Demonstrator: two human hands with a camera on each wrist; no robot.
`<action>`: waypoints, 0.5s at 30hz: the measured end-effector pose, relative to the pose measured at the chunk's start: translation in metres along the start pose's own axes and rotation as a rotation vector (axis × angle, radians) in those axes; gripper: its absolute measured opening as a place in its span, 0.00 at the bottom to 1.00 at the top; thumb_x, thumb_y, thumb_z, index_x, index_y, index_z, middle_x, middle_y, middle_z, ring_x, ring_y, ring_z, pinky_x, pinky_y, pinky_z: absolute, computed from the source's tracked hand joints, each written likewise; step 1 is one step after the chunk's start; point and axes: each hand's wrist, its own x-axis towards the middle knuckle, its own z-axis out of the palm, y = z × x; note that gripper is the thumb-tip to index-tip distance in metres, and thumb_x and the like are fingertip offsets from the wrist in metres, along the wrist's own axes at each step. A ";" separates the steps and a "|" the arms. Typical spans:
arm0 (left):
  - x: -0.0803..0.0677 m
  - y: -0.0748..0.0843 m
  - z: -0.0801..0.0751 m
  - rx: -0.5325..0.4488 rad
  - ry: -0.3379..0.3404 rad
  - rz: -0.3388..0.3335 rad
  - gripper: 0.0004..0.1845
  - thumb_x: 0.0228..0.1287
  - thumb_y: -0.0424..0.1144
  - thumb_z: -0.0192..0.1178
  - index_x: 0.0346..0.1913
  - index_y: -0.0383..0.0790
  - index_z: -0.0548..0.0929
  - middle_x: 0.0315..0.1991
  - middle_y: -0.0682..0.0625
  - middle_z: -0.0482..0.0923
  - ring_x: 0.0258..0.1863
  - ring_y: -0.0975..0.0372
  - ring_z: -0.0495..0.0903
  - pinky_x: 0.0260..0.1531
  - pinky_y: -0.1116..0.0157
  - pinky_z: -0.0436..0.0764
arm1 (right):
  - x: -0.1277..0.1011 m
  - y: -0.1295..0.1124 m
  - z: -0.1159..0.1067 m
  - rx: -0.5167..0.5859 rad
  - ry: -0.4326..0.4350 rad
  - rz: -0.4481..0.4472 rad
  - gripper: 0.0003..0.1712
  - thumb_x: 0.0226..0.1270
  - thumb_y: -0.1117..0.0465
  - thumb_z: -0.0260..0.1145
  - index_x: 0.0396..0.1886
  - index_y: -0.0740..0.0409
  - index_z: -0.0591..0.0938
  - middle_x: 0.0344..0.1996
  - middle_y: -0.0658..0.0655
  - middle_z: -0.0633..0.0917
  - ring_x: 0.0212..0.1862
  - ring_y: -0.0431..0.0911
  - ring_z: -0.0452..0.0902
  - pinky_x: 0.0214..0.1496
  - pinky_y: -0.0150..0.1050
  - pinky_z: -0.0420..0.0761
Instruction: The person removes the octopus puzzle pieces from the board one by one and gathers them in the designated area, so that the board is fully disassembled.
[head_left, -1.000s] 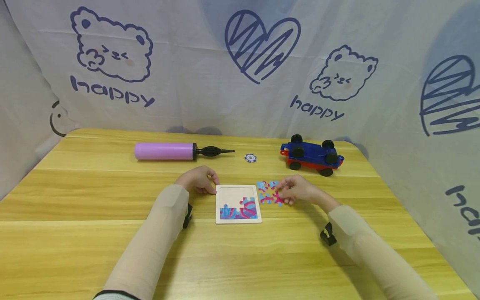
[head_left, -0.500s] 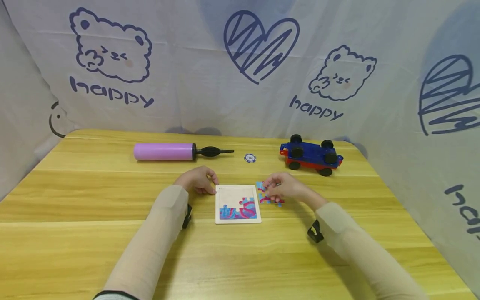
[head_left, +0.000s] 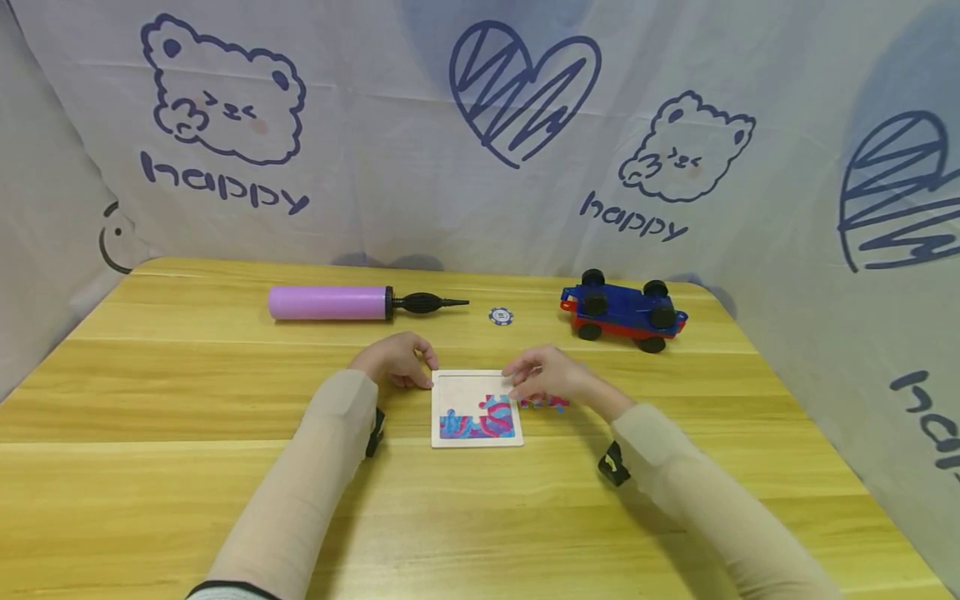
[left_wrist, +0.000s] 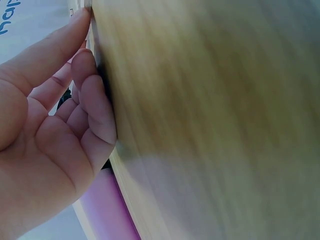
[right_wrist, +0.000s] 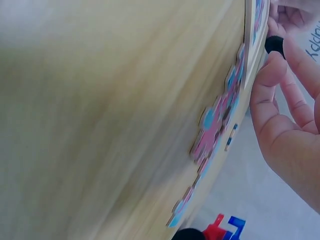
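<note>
Left hand (head_left: 397, 360): thumb and finger pinch far left corner of puzzle tray (head_left: 476, 443), likely steadying it on desk (head_left: 480, 517). Right hand (head_left: 551, 373): grip parted, nothing seen held, by tray's right edge. Loose pieces (head_left: 558, 403) just right of tray, presumably for short reach.

Place type: cloth-screened tabletop play station; whether within a home, classroom or studio cannot be determined.
Enclosure: pale, creased cloth (head_left: 390, 200) hung behind the surface (head_left: 187, 400) and along both sides.
Cloth print: blue line-drawn bear faces (head_left: 225, 100), hatched hearts (head_left: 525, 96), and the word "happy" (head_left: 225, 185).
Worktop finish: yellowish wood grain, rounded rear corners.
Play items: puzzle tray (head_left: 468, 394), loose puzzle pieces (head_left: 557, 403), blue-and-red toy vehicle (head_left: 626, 310).
Other items: purple hand pump (head_left: 330, 303), blue-and-white chip (head_left: 501, 316).
Recording gear: black wrist-worn units (head_left: 613, 465) on both arms.
</note>
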 end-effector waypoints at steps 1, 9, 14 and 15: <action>0.000 0.000 0.000 0.002 -0.001 0.002 0.10 0.49 0.29 0.65 0.35 0.35 0.76 0.20 0.50 0.68 0.19 0.63 0.68 0.20 0.70 0.70 | 0.001 -0.001 0.002 -0.001 0.004 -0.001 0.17 0.49 0.72 0.68 0.42 0.69 0.78 0.29 0.57 0.78 0.20 0.42 0.71 0.24 0.34 0.74; -0.001 0.001 0.000 0.009 -0.004 0.015 0.11 0.49 0.29 0.65 0.36 0.35 0.76 0.20 0.50 0.69 0.19 0.64 0.69 0.20 0.70 0.70 | 0.000 -0.002 0.010 -0.064 -0.011 -0.081 0.19 0.45 0.76 0.68 0.42 0.71 0.80 0.29 0.59 0.78 0.19 0.40 0.65 0.23 0.31 0.71; -0.002 0.001 0.000 0.005 -0.001 0.014 0.11 0.49 0.29 0.65 0.36 0.34 0.76 0.19 0.50 0.69 0.19 0.64 0.69 0.21 0.70 0.70 | -0.001 -0.001 0.012 -0.091 -0.018 -0.063 0.21 0.46 0.74 0.69 0.44 0.70 0.79 0.30 0.57 0.78 0.20 0.39 0.62 0.23 0.29 0.67; -0.002 0.001 0.000 0.004 0.000 0.014 0.11 0.49 0.29 0.65 0.36 0.34 0.76 0.19 0.50 0.69 0.19 0.64 0.69 0.20 0.70 0.70 | -0.001 -0.002 0.012 -0.095 -0.017 -0.054 0.21 0.45 0.73 0.70 0.44 0.70 0.79 0.30 0.57 0.78 0.20 0.39 0.62 0.23 0.29 0.67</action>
